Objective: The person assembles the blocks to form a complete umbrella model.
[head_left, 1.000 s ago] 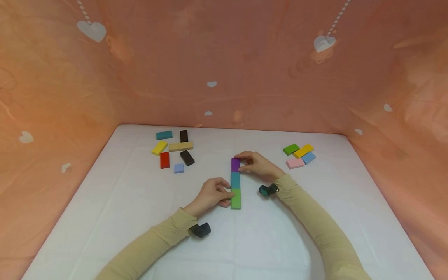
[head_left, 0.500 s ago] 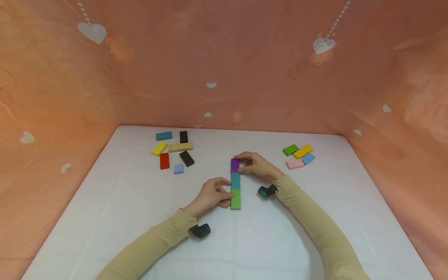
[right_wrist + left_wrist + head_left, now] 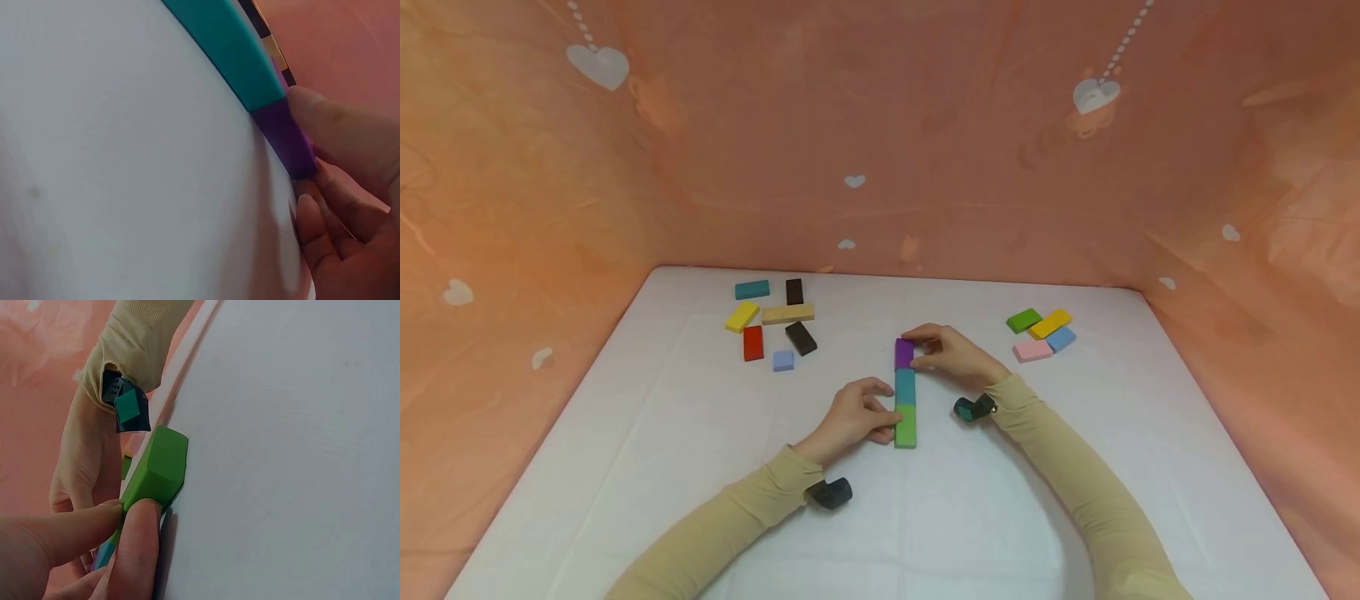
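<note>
A green block [image 3: 906, 427], a teal block [image 3: 905, 387] and a purple block [image 3: 904, 354] lie end to end in a straight row on the white table. My left hand [image 3: 853, 418] holds the green block at the near end, with fingertips along its left edge; the left wrist view shows the fingers [image 3: 139, 544] pressed against this green block [image 3: 164, 456]. At the far end my right hand [image 3: 953, 352] pinches the purple block, thumb on its right side and a finger at its far end. In the right wrist view the purple block [image 3: 284, 137] meets the teal block [image 3: 234, 53].
Left of the row lies a loose group of blocks, including a red block [image 3: 753, 343], a yellow block [image 3: 742, 317] and a long wooden-coloured block [image 3: 787, 314]. Another cluster at right includes a pink block [image 3: 1033, 351]. An orange cloth [image 3: 895, 225] surrounds the table's back and sides.
</note>
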`<action>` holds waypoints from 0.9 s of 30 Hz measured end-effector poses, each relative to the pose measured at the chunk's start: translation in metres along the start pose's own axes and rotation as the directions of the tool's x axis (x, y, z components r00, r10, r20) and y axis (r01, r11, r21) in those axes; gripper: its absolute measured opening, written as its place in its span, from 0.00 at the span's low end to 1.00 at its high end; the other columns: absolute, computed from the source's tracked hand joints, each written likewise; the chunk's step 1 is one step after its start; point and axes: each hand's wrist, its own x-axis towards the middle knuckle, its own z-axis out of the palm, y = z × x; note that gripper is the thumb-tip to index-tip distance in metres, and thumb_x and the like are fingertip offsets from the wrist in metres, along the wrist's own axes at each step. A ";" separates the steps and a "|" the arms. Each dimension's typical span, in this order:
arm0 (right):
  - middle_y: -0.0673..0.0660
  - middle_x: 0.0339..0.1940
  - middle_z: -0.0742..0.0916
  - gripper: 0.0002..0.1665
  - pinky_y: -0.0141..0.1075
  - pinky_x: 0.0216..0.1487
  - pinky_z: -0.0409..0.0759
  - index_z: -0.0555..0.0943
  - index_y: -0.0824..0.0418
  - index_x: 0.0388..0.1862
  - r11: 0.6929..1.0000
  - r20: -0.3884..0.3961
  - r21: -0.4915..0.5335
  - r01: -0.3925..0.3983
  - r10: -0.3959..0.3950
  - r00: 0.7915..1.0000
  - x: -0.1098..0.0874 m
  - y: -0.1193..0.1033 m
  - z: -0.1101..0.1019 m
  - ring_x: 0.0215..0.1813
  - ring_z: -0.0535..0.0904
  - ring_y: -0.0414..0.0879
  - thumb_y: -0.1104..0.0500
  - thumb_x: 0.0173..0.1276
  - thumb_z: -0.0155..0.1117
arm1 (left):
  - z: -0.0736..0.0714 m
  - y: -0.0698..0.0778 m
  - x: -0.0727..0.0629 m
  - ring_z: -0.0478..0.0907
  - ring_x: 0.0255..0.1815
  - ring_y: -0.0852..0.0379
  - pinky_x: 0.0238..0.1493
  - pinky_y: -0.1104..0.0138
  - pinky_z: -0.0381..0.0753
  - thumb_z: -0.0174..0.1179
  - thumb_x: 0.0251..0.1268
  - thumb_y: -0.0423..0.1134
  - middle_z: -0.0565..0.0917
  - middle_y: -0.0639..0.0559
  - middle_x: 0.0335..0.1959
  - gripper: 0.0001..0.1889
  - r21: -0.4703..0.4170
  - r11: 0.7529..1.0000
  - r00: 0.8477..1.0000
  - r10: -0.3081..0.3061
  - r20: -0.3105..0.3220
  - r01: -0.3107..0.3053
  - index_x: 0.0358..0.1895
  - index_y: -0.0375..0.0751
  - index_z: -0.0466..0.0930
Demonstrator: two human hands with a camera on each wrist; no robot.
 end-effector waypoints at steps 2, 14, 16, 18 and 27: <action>0.59 0.57 0.79 0.28 0.38 0.54 0.73 0.76 0.67 0.60 1.000 0.001 0.002 -0.002 0.002 1.000 0.000 0.000 0.000 0.53 0.72 0.51 0.64 0.61 0.70 | 0.000 0.000 0.000 0.82 0.21 0.55 0.27 0.63 0.85 0.67 0.58 0.30 0.83 0.45 0.27 0.21 -0.001 1.000 1.000 -0.005 -0.003 0.005 0.54 0.31 0.72; 0.63 0.57 0.79 0.28 0.47 0.57 0.72 0.75 0.70 0.60 0.999 -0.002 0.029 0.014 -0.013 1.000 0.000 0.001 -0.001 0.55 0.72 0.56 0.66 0.61 0.69 | 0.001 0.001 0.001 0.82 0.21 0.55 0.27 0.63 0.85 0.67 0.58 0.31 0.83 0.45 0.27 0.21 0.000 1.000 1.000 -0.012 0.005 0.012 0.54 0.31 0.72; 0.60 0.57 0.79 0.28 0.43 0.56 0.73 0.75 0.68 0.60 1.000 -0.007 0.025 0.000 0.001 1.000 0.000 0.001 -0.001 0.54 0.73 0.53 0.65 0.61 0.70 | 0.001 0.001 0.001 0.82 0.21 0.55 0.27 0.63 0.85 0.67 0.58 0.31 0.83 0.45 0.27 0.21 0.000 1.000 1.000 -0.008 0.006 0.008 0.54 0.31 0.72; 0.58 0.58 0.80 0.29 0.41 0.57 0.74 0.75 0.66 0.61 0.999 -0.012 0.033 -0.013 0.013 1.000 0.000 0.002 -0.002 0.55 0.74 0.51 0.63 0.61 0.70 | 0.001 0.001 0.001 0.82 0.21 0.55 0.27 0.62 0.85 0.67 0.58 0.31 0.83 0.44 0.27 0.21 0.002 1.000 1.000 -0.004 0.005 0.004 0.54 0.31 0.72; 0.66 0.59 0.78 0.31 0.52 0.63 0.69 0.69 0.68 0.65 0.999 -0.063 0.040 -0.024 0.027 0.998 -0.013 -0.017 -0.025 0.60 0.73 0.60 0.62 0.65 0.66 | 0.001 -0.002 0.002 0.81 0.20 0.55 0.26 0.63 0.84 0.68 0.57 0.31 0.82 0.44 0.27 0.22 0.006 1.000 1.000 -0.004 -0.001 0.004 0.54 0.31 0.72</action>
